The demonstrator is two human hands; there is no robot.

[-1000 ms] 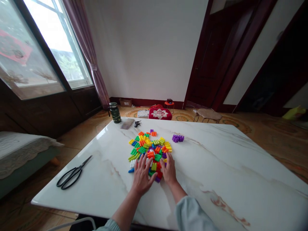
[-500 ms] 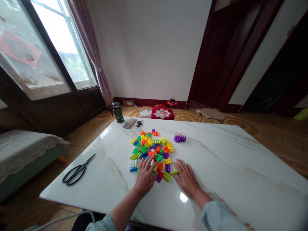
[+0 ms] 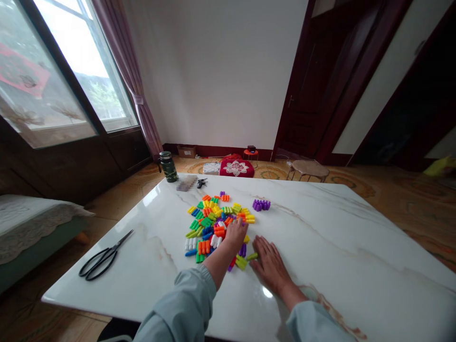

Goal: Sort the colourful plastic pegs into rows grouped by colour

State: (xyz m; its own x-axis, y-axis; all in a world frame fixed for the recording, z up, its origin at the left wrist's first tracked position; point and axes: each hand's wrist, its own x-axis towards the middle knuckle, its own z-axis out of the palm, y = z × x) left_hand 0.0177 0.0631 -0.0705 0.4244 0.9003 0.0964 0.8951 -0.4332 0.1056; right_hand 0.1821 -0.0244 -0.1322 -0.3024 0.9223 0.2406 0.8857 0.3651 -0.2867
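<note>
So, we're looking at a loose pile of small, glossy, plastic-looking pieces in mixed bright colours point(image 3: 206, 222), rounded sticks mostly sitting in short rows, spread over the middle of a white, marble-patterned table point(image 3: 320, 237); a tight bunch of purple, round-ended pieces point(image 3: 261, 204) stands apart, off to the right of the far end. Our left hand point(image 3: 237, 233) reaches over the pile's right side with its fingers bent down close together; the tips sit right by the orange and purple bits, but we honestly can't tell whether they're pinching anything. Our right hand point(image 3: 270, 263) lies palm down on the tabletop, fingers stretched out and slightly apart, gripping nothing; a single lime-green, rounded stick point(image 3: 252, 256) lies at its thumb side, seemingly touching it.

Handling-wise, we'd guess these are very light and stiff, pretty hard to break, and a bit skiddy on that shiny top; the lone stick probably rolls if we nudge it. We'd pinch a row across its long sides with thumb and forefinger, skipping the rounded tips since they likely slip; in the crowded middle, we'd go for top pieces first so the neighbours don't scatter.
</note>
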